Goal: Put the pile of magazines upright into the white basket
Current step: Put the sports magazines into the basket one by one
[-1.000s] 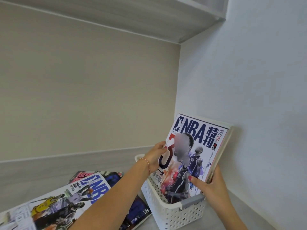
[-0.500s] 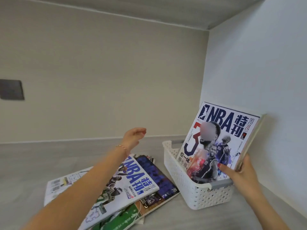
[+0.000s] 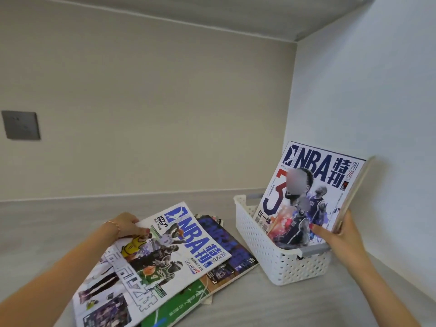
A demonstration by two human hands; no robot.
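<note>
A white perforated basket [image 3: 264, 253] stands on the grey counter near the right wall. One NBA magazine [image 3: 313, 190] stands upright in it, leaning toward the wall. My right hand [image 3: 342, 234] grips that magazine's lower right edge. To the left lies a pile of magazines [image 3: 226, 253] spread flat. My left hand [image 3: 128, 225] pinches the far left edge of the top magazine [image 3: 165, 258], a white NBA cover, with its edge lifted slightly off the pile.
The grey counter [image 3: 283, 305] runs back to a beige wall. A white wall closes the right side just behind the basket. A dark socket plate [image 3: 21, 125] sits on the back wall at left. A shelf underside hangs overhead.
My left hand let go of the upright magazine, swung left and down, and took hold of the top magazine of the pile. My right hand stayed on the upright magazine.
</note>
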